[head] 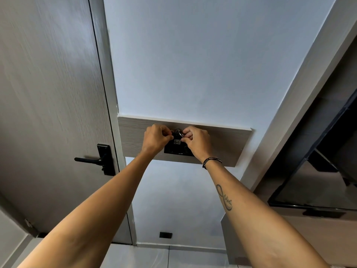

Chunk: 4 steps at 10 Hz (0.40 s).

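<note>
Both my arms reach forward to a wood-grain panel fixed across a pale blue wall. A black rectangular unit is mounted on the panel, with a small white tag on its front. My left hand and my right hand meet at the top of the unit, fingers curled. Between them they pinch a metal key ring with small metal pieces on it. The hands hide most of the ring and the upper part of the unit.
A grey wooden door with a black lever handle stands at the left. A dark screen hangs on the right wall above a wooden cabinet. A black socket sits low on the wall above the tiled floor.
</note>
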Motion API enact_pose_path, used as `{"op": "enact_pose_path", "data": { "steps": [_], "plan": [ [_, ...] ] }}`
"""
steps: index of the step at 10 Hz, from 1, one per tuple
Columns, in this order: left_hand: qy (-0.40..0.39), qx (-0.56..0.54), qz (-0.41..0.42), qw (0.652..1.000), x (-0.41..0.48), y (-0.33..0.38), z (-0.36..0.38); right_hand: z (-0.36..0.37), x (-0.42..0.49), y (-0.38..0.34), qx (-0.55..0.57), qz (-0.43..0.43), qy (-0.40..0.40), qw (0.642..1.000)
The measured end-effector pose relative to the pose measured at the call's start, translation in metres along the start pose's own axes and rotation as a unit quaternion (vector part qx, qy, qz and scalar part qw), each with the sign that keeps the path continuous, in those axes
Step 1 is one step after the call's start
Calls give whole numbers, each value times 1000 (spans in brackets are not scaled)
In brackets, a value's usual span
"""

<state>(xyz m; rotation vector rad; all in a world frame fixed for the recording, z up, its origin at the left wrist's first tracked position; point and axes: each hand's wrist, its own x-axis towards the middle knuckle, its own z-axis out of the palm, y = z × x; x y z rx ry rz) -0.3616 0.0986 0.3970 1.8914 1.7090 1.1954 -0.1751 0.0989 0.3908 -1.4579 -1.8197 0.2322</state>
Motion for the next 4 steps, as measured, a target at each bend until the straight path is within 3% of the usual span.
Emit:
{"op": "enact_pose_path", "data": {
  "steps": [4],
  "plan": [
    [34, 126, 93, 987, -10, 1, -4, -10, -8, -7, -176, -96, 50, 978]
  ]
}}
